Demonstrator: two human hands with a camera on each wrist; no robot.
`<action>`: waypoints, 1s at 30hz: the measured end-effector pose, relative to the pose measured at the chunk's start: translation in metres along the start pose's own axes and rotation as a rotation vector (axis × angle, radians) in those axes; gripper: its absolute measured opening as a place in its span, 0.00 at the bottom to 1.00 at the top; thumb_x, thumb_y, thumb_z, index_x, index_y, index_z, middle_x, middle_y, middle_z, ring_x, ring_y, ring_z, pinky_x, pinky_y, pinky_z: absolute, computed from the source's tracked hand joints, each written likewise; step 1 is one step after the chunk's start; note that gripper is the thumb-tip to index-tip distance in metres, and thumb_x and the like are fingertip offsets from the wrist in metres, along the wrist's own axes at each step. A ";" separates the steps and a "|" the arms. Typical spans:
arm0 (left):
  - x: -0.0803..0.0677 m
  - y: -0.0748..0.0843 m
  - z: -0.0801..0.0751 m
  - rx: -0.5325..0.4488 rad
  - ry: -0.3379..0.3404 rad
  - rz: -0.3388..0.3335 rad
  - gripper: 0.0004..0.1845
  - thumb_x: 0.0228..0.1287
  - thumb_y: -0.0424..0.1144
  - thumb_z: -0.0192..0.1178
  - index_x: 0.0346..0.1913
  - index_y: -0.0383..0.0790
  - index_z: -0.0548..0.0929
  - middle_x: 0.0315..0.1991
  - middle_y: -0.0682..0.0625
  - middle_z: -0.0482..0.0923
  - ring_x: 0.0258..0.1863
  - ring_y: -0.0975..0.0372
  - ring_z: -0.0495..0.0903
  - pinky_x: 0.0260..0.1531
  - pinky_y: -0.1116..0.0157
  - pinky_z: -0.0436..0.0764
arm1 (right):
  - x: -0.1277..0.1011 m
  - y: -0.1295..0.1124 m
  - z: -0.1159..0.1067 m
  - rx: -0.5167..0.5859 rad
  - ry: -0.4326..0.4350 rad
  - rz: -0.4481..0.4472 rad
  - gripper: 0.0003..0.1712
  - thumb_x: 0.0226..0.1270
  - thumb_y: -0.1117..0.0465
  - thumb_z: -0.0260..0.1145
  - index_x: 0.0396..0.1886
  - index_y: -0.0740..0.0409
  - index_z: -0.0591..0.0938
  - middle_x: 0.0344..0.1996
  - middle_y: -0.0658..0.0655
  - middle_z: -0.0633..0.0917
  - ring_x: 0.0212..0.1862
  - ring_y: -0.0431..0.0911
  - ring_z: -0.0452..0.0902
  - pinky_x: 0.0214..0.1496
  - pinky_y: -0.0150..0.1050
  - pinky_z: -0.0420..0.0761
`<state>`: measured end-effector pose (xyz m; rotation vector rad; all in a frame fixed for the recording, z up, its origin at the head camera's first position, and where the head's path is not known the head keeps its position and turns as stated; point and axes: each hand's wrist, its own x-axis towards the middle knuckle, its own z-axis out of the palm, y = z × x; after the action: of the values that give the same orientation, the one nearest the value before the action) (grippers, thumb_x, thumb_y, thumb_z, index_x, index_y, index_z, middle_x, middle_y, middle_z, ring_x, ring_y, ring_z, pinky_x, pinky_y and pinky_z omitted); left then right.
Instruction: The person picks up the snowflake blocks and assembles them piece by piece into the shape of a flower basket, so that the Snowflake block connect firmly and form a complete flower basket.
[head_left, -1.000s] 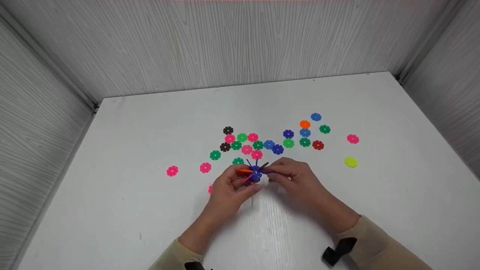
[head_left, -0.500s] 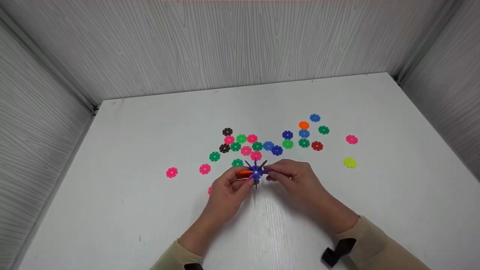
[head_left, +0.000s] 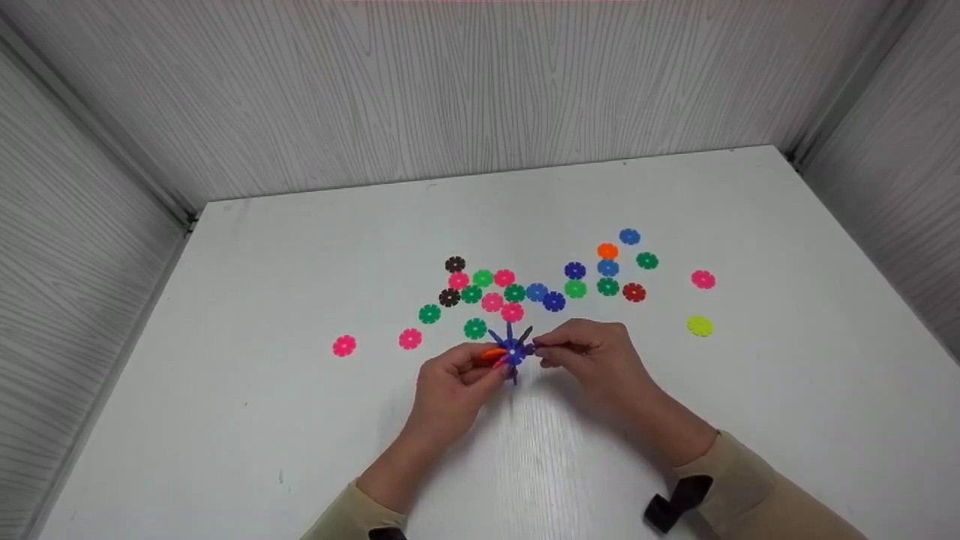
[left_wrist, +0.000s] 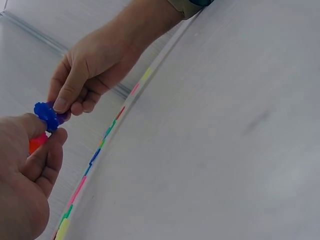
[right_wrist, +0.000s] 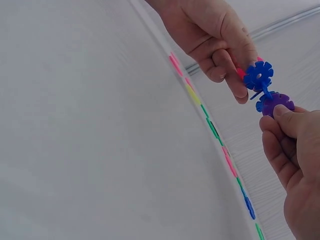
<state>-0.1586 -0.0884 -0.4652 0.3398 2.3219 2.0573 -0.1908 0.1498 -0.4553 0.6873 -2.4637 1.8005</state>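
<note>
1. Fingers first, and both sets are pinching! On the left hand [head_left: 450, 386], thumb and fingers grip the near-left side of a cluster of slotted discs [head_left: 513, 352]; on the right hand [head_left: 596, 352], thumb and fingers nip a purple disc [right_wrist: 277, 103] at its right side.

2. Sweeping the desk [head_left: 225, 390] from the left: one lone pink disc [head_left: 344, 346], well apart, then a second pink disc [head_left: 410, 339], with a dark green disc [head_left: 430, 314] near it.

3. Into the crowd just beyond the hands: two black discs [head_left: 454, 264] on its left, pinks and greens packed close, and at its right end a blue disc [head_left: 537, 292] beside a dark blue one.

4. Centre stage, between the hands and lifted above the desk: the cluster! Blue faces the head camera, other discs stand out around it like spokes, and an orange disc [head_left: 492, 353] shows by the left fingers. Purple meets it on the right; how deeply it is slotted, I cannot tell.

5. Rightward, a light green disc [head_left: 575, 289] lies just below a dark blue one; next, orange, blue and green form a column, a red disc [head_left: 634, 292] just beside its foot.

6. Far right: a pink one, and nearer the person, a yellow disc [head_left: 700, 325].
</note>
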 end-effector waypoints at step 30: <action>-0.001 0.003 -0.003 0.067 -0.162 -0.037 0.44 0.63 0.48 0.78 0.80 0.56 0.69 0.59 0.49 0.79 0.51 0.60 0.89 0.56 0.63 0.85 | 0.008 0.007 -0.013 0.008 -0.189 -0.011 0.14 0.74 0.70 0.69 0.54 0.56 0.92 0.47 0.46 0.91 0.50 0.45 0.89 0.54 0.39 0.88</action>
<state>-0.1581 -0.0915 -0.4616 0.4438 2.2871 1.8633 -0.2032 0.1610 -0.4548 0.9086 -2.5621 1.8211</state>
